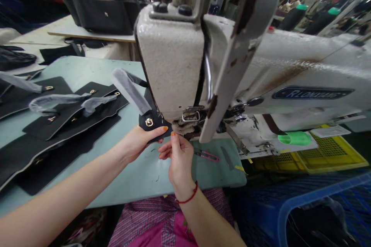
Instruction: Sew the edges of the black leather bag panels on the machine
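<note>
Under the head of the sewing machine (171,65) lies a black bag panel (158,122) with a gold buckle (149,122). A handle strap (131,92) in pale wrapping rises from it. My left hand (139,139) grips the panel's near edge, thumb on top and fingers underneath. Close to the needle area, my right hand (180,160) has its thumb and forefinger pinched together at the panel's edge, the other fingers curled. Whatever is in that pinch is too small to make out. Pink-handled thread snips (207,155) rest on the table just right of it.
More black panels (78,123) with wrapped straps overlap on the left of the green table (121,185). A grey blade (227,158) lies near its right edge. A blue crate (282,216) and yellow baskets (333,154) stand at the right. Black bags (101,11) sit behind.
</note>
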`<state>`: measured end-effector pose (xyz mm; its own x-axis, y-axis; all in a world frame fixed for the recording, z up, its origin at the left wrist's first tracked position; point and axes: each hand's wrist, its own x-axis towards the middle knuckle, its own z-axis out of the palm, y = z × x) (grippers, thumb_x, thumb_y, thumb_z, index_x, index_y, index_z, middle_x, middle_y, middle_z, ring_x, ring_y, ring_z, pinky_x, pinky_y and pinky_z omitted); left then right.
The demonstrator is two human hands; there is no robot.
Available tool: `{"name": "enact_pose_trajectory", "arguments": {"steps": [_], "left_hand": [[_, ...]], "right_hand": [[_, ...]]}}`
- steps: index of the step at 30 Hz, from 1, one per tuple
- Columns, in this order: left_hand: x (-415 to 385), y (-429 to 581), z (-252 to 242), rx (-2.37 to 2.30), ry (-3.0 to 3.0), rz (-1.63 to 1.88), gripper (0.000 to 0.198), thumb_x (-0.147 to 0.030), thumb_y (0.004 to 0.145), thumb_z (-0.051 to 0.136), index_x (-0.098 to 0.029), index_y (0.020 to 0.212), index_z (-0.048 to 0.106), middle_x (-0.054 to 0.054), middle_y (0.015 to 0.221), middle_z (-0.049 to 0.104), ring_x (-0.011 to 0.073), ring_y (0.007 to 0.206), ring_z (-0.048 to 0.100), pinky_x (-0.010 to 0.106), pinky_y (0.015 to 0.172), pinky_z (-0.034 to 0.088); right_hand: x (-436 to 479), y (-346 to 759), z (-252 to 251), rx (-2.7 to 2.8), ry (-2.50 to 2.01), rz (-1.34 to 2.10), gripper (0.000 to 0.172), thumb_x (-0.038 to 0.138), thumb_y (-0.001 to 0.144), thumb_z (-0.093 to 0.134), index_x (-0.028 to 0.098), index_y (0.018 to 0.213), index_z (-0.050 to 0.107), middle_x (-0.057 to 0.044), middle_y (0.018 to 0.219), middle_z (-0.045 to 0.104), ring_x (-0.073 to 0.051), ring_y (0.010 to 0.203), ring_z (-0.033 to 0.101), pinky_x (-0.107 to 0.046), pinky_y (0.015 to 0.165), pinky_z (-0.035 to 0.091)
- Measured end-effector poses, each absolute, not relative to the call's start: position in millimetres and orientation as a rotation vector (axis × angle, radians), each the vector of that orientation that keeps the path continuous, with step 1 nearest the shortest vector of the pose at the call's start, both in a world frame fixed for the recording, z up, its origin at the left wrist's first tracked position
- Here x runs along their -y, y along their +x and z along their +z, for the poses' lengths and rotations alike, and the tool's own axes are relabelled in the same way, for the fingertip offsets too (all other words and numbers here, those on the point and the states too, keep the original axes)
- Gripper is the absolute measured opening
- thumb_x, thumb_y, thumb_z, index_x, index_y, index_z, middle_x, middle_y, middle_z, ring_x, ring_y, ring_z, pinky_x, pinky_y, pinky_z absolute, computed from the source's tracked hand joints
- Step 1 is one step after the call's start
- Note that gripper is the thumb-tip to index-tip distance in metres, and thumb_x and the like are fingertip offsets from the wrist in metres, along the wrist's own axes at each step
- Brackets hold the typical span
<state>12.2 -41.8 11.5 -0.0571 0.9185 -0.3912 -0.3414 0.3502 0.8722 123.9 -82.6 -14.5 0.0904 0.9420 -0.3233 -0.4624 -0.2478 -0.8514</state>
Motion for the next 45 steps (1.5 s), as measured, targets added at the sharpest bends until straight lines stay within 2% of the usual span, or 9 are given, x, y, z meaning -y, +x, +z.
{"name": "enact_pose_trajectory", "arguments": {"steps": [5,15,21,29,34,37,39,42,45], "left_hand": [[55,19,3,-1.217,0.665,1.165,0.035,-0.029,0.057,0.087,-0.013,0.085,0.074,0.005,0.080,0.072,0.0110,0.057,0.058,0.019,0.049,0.050],[85,58,-3,-1.249,0.468,1.449,0.034,-0.029,0.062,0.084,-0.014,0.088,0.070,0.001,0.078,0.068,0.0112,0.061,0.059,0.023,0.058,0.051],[102,104,-5,-1.210,0.190,1.705,0.034,-0.031,0.069,0.081,-0.018,0.099,0.070,0.002,0.099,0.070,0.0137,0.086,0.063,0.027,0.085,0.050],[113,148,-6,-1.269,0.032,1.805,0.034,-0.042,0.080,0.072,-0.019,0.104,0.070,0.007,0.119,0.068,0.0202,0.114,0.060,0.032,0.103,0.043],[117,153,-9,-1.272,0.097,1.685,0.043,-0.048,0.083,0.066,-0.021,0.116,0.066,0.007,0.128,0.064,0.0215,0.118,0.058,0.032,0.102,0.043],[136,143,-20,-1.244,0.208,1.473,0.053,-0.053,0.083,0.063,-0.017,0.122,0.063,0.012,0.132,0.061,0.0266,0.123,0.055,0.037,0.102,0.043],[159,126,-21,-1.219,0.326,1.239,0.053,-0.052,0.083,0.063,-0.018,0.125,0.063,0.014,0.132,0.062,0.0281,0.121,0.057,0.038,0.098,0.046],[189,84,5,-1.023,0.644,0.766,0.043,-0.046,0.080,0.069,-0.026,0.118,0.069,0.010,0.115,0.072,0.0264,0.098,0.069,0.036,0.082,0.054],[175,32,59,-0.928,1.179,0.559,0.020,-0.033,0.086,0.062,-0.027,0.094,0.079,0.008,0.091,0.076,0.0233,0.088,0.070,0.032,0.082,0.053]], "right_hand": [[83,127,-14,0.608,-1.143,1.468,0.045,0.048,0.088,0.053,0.016,0.056,0.055,0.001,0.046,0.059,-0.007,0.034,0.047,-0.017,0.038,0.037],[84,146,-11,0.740,-1.161,1.497,0.047,0.048,0.088,0.053,0.016,0.053,0.051,0.003,0.041,0.055,-0.005,0.031,0.040,-0.016,0.036,0.033],[81,167,-4,0.884,-1.209,1.529,0.049,0.047,0.087,0.056,0.016,0.050,0.050,0.002,0.041,0.054,-0.005,0.032,0.040,-0.016,0.037,0.032],[72,190,-1,1.121,-1.284,1.483,0.050,0.050,0.089,0.055,0.017,0.053,0.048,0.004,0.040,0.051,-0.005,0.031,0.036,-0.016,0.036,0.026],[77,209,5,1.366,-1.316,1.402,0.046,0.047,0.094,0.050,0.016,0.059,0.054,0.003,0.044,0.051,-0.007,0.035,0.041,-0.017,0.039,0.031],[90,233,-6,1.491,-1.443,1.174,0.033,0.043,0.096,0.049,0.016,0.087,0.067,0.001,0.054,0.058,-0.011,0.045,0.052,-0.020,0.047,0.041],[101,252,-24,1.592,-1.544,0.850,0.029,0.038,0.096,0.050,0.016,0.104,0.067,-0.005,0.080,0.068,-0.016,0.067,0.063,-0.025,0.062,0.049],[115,276,-58,1.902,-1.645,0.389,0.026,0.032,0.094,0.053,0.017,0.110,0.067,-0.011,0.105,0.067,-0.026,0.098,0.061,-0.038,0.085,0.049],[123,286,-85,2.113,-1.692,0.100,0.027,0.029,0.095,0.051,0.019,0.114,0.067,-0.011,0.109,0.065,-0.027,0.098,0.060,-0.041,0.084,0.048]]}}
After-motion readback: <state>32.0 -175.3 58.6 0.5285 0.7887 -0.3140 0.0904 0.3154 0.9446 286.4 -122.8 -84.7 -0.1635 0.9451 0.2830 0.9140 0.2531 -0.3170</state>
